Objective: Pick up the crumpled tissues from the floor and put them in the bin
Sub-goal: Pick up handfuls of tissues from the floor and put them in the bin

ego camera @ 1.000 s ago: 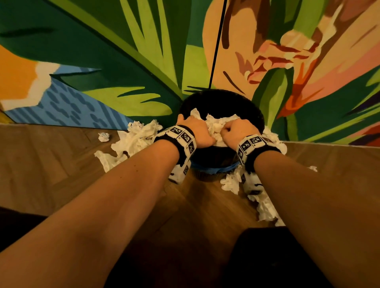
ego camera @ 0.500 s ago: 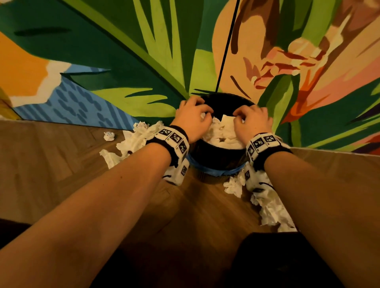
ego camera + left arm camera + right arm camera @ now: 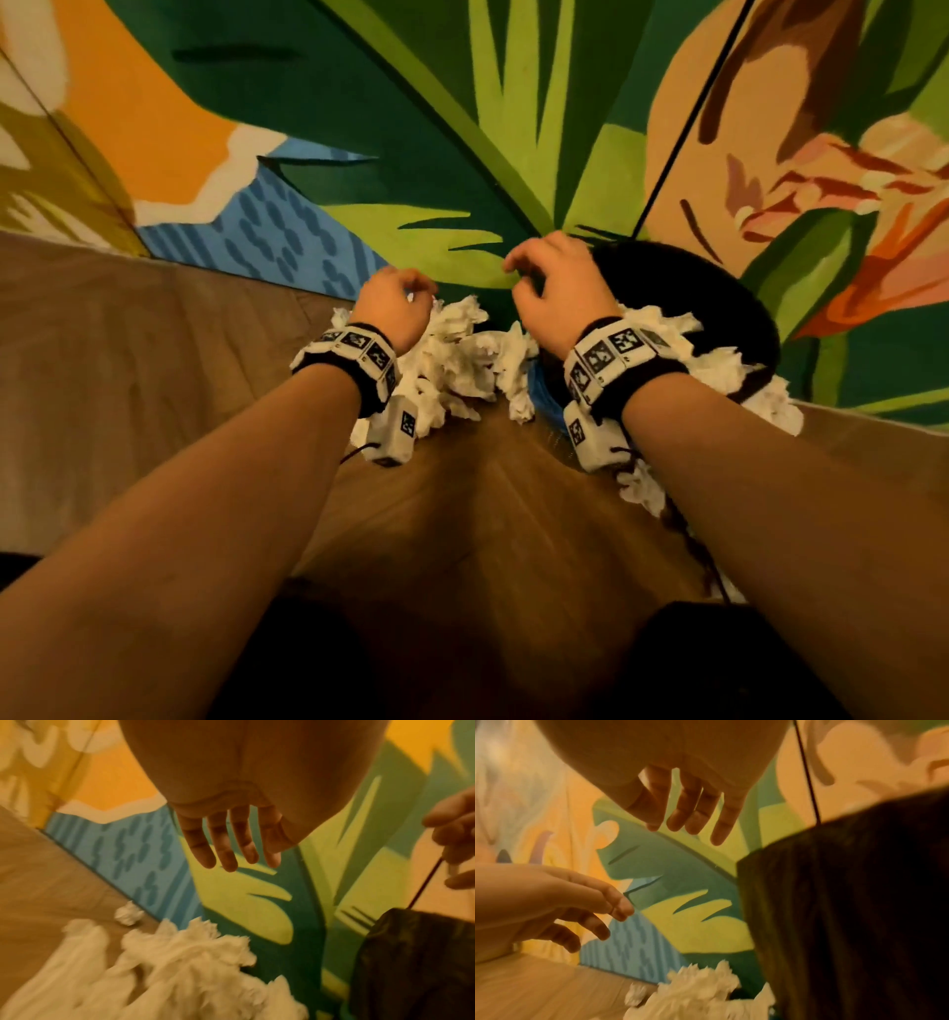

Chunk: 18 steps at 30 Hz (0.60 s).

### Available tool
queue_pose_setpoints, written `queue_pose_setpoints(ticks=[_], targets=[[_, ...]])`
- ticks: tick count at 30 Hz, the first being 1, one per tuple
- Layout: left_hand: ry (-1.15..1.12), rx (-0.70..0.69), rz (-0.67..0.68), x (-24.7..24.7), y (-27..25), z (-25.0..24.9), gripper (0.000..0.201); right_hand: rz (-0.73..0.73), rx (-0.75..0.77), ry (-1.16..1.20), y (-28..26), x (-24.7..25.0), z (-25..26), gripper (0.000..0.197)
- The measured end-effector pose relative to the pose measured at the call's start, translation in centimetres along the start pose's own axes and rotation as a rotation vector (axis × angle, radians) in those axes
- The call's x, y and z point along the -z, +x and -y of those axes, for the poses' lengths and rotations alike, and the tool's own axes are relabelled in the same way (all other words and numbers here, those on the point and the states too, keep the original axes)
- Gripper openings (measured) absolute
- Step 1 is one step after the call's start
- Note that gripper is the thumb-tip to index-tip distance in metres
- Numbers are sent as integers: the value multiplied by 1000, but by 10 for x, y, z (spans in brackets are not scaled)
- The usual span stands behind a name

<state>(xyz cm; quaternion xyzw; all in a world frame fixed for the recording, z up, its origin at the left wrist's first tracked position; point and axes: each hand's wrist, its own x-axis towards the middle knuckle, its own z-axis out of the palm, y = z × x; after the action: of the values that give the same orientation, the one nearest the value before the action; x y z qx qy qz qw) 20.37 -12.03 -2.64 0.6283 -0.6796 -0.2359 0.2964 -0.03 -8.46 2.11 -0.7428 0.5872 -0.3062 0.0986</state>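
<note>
A heap of white crumpled tissues (image 3: 457,354) lies on the wooden floor just left of the black bin (image 3: 739,303), against the painted wall. My left hand (image 3: 405,293) hovers over the heap's left side, fingers loosely hanging and empty (image 3: 231,858). My right hand (image 3: 534,277) hangs above the heap's right side, beside the bin's left wall (image 3: 847,902), fingers spread and holding nothing (image 3: 687,821). More tissues (image 3: 662,334) show white at the bin behind my right wrist. The left wrist view shows the heap (image 3: 167,963) below the fingers.
One small tissue ball (image 3: 128,914) lies apart, left of the heap by the wall. Further tissues (image 3: 642,488) lie on the floor under my right forearm and right of the bin (image 3: 770,406). The painted wall (image 3: 462,154) stands close behind everything.
Both hands were over the bin, pressing tissues into it. They have let go and moved left, and now hang empty above the heap on the floor.
</note>
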Motion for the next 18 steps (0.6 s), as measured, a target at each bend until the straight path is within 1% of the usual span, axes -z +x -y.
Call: queue_pose_setpoints(ticks=[2,5,10,13,15,18], targets=[[29,87,54,-5,-9,23,28,67,18,14,-2,-24,5,21],[88,195,151,-19,-24,56,26,198,-24,10,-11,-59,0,18],[218,361,404,-51,-50,103,27,558,-116,-137,-36,-114,-29,20],[300,416,531,-68,-62,119,30,719,-194,-206,-53,-138,-49,20],[286,420,536,-77,-66,123,34,765,-223,-219,-64,-154,-60,22],[164,381,458,-88,-68,121,39,748,-260,-169,-73,-175,-69,26]])
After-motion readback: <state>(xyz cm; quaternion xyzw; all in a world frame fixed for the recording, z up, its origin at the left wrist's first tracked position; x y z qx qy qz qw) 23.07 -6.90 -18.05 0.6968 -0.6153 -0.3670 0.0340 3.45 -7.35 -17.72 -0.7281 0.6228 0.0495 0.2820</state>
